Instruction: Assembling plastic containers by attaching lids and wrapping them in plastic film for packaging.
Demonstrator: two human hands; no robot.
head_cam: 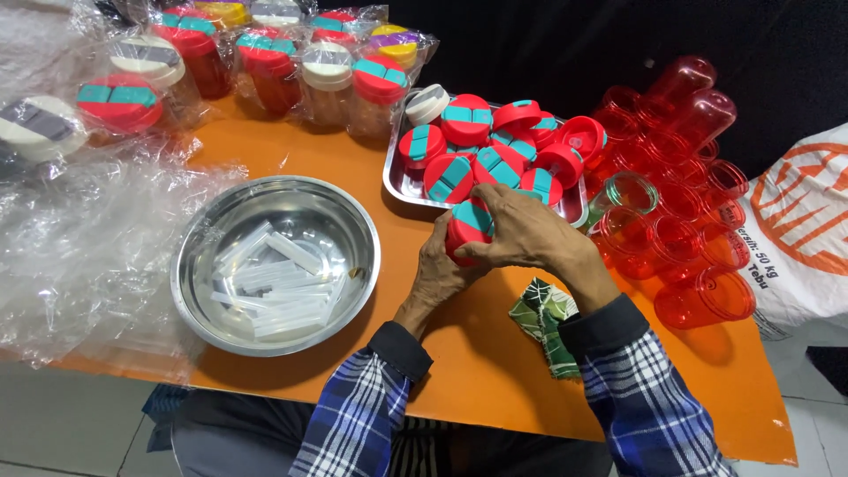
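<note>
Both my hands hold one red lid with teal flaps (pixel 469 226) over the orange table (pixel 495 353), just in front of the metal tray (pixel 395 181). My left hand (pixel 439 272) cups the lid from below. Over its top, my right hand (pixel 521 231) is curled with the fingers pressing on it. The tray is heaped with more red and teal lids (pixel 481 150) and one white lid (pixel 427 103). A round steel bowl (pixel 276 263) to the left of my hands contains several clear plastic pieces (pixel 274 283).
Red transparent jars (pixel 680 212) lie piled at the right, one clear jar (pixel 629 191) among them. Bagged, lidded jars (pixel 265 53) line the far edge. Clear plastic wrap (pixel 79 238) covers the left. A green patterned cloth (pixel 543 318) lies under my right wrist; a white sack (pixel 804 230) stands at far right.
</note>
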